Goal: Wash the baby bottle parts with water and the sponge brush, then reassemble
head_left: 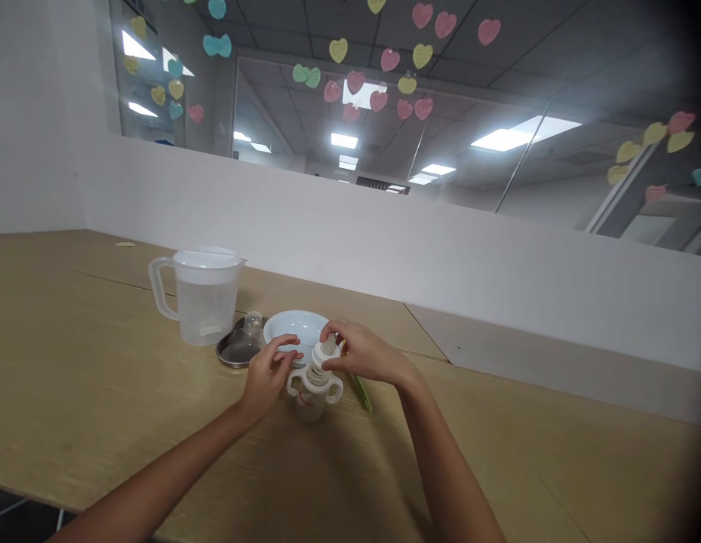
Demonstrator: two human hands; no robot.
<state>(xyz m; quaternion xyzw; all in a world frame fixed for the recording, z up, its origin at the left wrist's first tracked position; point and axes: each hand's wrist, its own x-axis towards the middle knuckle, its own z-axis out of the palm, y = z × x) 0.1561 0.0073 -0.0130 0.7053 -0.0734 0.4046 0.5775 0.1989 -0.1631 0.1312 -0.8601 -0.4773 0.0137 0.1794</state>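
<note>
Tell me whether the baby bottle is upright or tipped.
Upright: the bottle stands on its base on the table, nipple up, both handles level.

Two bare forearms show, with no sleeve, cuff, watch, bracelet or ring on either. The left arm enters the picture at about 7 o'clock and narrows to a slim wrist and the left hand (269, 375) near the centre. The right arm enters at about 5 o'clock and ends in the right hand (366, 353). The fingers are slender with short, plain nails; finer marks are too small to tell.
</note>
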